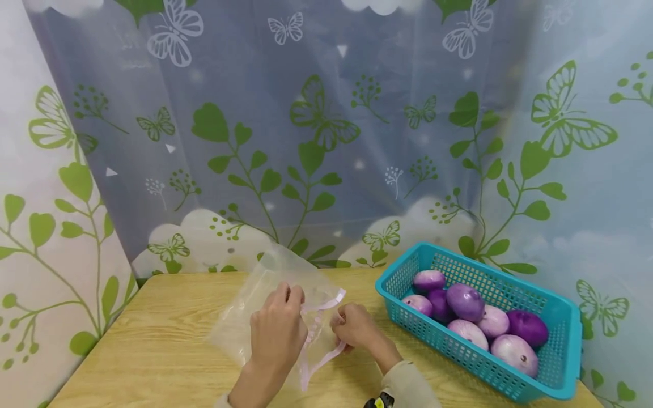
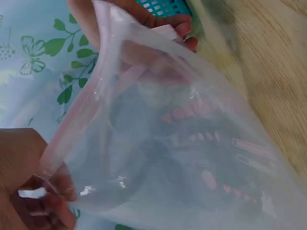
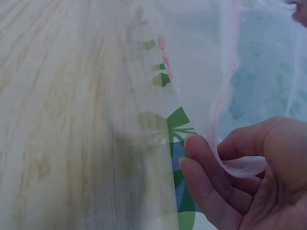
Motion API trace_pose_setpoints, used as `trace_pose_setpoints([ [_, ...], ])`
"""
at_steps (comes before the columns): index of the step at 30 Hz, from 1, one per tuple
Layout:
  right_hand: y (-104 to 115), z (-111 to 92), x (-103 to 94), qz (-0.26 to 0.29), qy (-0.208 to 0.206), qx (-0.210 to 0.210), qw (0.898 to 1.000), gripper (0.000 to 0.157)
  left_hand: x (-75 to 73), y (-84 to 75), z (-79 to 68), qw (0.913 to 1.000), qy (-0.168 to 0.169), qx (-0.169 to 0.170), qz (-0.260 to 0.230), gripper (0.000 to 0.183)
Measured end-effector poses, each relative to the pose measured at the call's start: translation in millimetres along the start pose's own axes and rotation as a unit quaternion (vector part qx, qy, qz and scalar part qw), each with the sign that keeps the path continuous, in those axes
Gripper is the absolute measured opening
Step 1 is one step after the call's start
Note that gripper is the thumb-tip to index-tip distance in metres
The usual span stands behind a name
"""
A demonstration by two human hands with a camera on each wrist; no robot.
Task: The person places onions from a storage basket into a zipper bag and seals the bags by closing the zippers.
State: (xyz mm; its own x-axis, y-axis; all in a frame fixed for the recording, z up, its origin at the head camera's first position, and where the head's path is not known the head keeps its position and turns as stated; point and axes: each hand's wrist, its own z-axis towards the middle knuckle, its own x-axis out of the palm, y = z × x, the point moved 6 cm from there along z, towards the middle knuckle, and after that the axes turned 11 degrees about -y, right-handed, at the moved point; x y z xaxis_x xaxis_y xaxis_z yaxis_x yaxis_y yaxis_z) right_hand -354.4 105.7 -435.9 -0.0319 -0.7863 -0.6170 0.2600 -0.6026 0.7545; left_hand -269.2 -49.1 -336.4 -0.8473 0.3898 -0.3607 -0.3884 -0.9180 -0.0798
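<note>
A clear plastic zip bag (image 1: 240, 317) with a pink-edged mouth and pink print is held just above the wooden table, its body slanting to the back left. My left hand (image 1: 278, 334) pinches one side of the mouth, thumb and fingers closed on the film in the left wrist view. On the opposite side my right hand (image 1: 359, 328) has its fingers curled round the pink-edged rim (image 3: 223, 120). Between the hands the mouth stands apart. Through the film the left wrist view shows nothing inside the bag (image 2: 158, 143).
To the right stands a blue-green perforated plastic basket (image 1: 459, 351) holding several purple onions (image 1: 465, 302). The wooden table (image 1: 168, 340) lies under the hands. A patterned curtain (image 1: 265, 73) with butterflies and leaves closes off the back and sides.
</note>
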Motion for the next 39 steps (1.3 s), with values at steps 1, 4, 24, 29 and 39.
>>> trace_pose_setpoints([
  [1, 1.1, 0.2, -0.6, -0.002, -0.001, -0.003, 1.000, 0.024, 2.6, 1.6, -1.3, 0.9998, 0.016, -0.011, 0.004, 0.028],
  [4, 5.5, 0.3, -2.2, -0.001, -0.003, -0.016, 1.000, 0.021, 9.3, 6.3, -5.1, 0.9975, 0.059, -0.037, 0.016, 0.024],
  [24, 18.4, -2.0, 0.3, 0.009, 0.011, -0.030, 0.999, 0.027, 27.3, 6.9, -18.3, 0.9912, 0.119, -0.059, -0.008, 0.022],
  [29, 19.5, -3.6, 0.4, 0.005, 0.014, -0.031, 0.999, 0.028, 30.1, 5.4, -20.3, 0.9899, 0.127, -0.064, -0.007, 0.022],
  [39, 20.0, -2.1, 2.4, -0.011, 0.019, -0.037, 0.999, 0.023, 31.1, 10.2, -26.7, 0.9772, 0.188, -0.080, 0.058, 0.032],
])
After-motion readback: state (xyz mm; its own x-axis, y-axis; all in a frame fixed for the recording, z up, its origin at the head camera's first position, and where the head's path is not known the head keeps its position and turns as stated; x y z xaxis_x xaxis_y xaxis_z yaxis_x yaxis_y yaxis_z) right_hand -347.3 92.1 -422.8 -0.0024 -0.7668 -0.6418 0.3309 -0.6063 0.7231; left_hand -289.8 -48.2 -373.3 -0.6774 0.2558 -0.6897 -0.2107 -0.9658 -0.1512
